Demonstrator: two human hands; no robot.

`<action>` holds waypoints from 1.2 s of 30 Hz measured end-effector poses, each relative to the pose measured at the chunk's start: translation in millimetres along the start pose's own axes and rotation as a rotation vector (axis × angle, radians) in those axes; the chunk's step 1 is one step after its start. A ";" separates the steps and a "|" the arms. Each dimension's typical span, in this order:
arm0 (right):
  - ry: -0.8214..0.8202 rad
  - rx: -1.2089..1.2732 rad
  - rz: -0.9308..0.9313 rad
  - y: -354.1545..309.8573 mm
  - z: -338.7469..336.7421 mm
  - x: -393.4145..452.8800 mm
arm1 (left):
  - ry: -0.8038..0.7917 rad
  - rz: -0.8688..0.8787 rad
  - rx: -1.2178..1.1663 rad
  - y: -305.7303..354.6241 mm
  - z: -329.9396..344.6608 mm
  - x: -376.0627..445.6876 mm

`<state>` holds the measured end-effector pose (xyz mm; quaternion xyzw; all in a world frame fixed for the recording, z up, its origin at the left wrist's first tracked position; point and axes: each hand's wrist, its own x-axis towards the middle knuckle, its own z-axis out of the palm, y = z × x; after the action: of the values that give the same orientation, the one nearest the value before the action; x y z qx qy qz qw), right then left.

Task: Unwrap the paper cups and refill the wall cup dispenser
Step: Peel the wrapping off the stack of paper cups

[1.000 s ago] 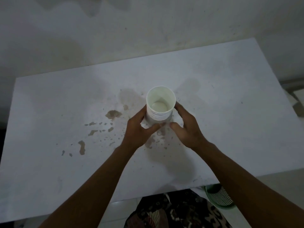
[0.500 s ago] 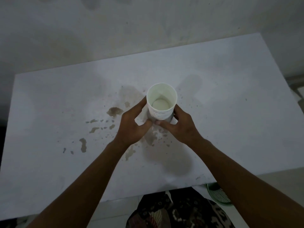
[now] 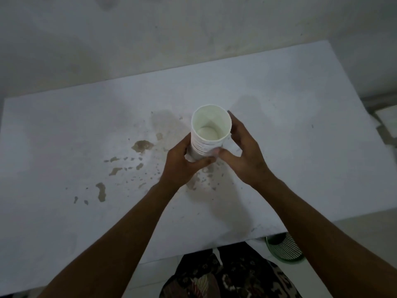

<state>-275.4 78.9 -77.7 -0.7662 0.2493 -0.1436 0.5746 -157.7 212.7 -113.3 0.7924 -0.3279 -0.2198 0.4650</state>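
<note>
A stack of white paper cups stands upright over the middle of the white table, mouth up, with several rims showing below the top cup. My left hand wraps its lower part from the left, thumb across the front. My right hand touches the stack from the right, fingers spread along its side and thumb at the front. The base of the stack is hidden behind my hands. No wrapper and no wall dispenser are in view.
Brown stains and small specks mark the table left of the cups. A bare wall rises behind the table. A green wire basket sits on the floor under the table's near right edge. Pale objects lie at far right.
The cup stack has risen toward the camera and more rims now show. My right hand has opened out along its right side; my left hand still grips it.
</note>
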 end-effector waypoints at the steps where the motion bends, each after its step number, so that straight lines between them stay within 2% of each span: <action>1: 0.005 -0.007 -0.009 -2.7 2.6 1.7 | -0.020 -0.033 -0.011 -1.6 2.9 1.0; 4: 0.044 -0.012 -0.008 -4.1 14.9 9.0 | -0.050 -0.108 -0.040 -9.1 12.4 5.2; 9: 0.162 0.000 0.077 12.0 15.9 6.2 | -0.104 -0.201 0.049 -20.3 18.5 1.0; 12: 0.211 0.031 0.137 23.0 9.6 3.1 | -0.144 -0.193 0.110 -24.5 20.3 5.0; 15: 0.188 0.020 0.191 27.0 8.1 8.4 | -0.140 -0.190 0.152 -21.4 23.4 11.6; 19: 0.219 0.036 0.168 24.5 4.2 16.0 | -0.154 -0.158 0.115 -14.4 23.5 6.5; 23: 0.273 0.090 0.160 24.0 0.0 15.4 | -0.100 -0.158 0.202 -19.7 11.1 4.8; 26: 0.298 0.115 0.191 26.8 3.2 11.9 | 0.006 -0.105 0.309 -38.3 -2.5 1.6; 28: 0.285 0.124 0.197 27.1 7.7 12.4 | -0.063 -0.144 0.371 -36.2 -8.6 0.6; 31: 0.272 0.117 0.192 26.5 14.0 15.3 | -0.310 -0.266 0.338 -21.5 -12.6 -0.6; 34: 0.255 0.093 0.162 24.7 17.8 16.4 | -0.315 -0.177 0.216 4.4 -16.8 -4.9; 36: 0.236 0.085 0.145 22.9 20.4 15.6 | -0.281 -0.218 0.138 25.7 -7.4 2.9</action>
<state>-257.1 82.0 -106.7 -0.6989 0.3635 -0.2009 0.5822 -159.0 205.9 -87.3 0.8149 -0.3160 -0.3543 0.3325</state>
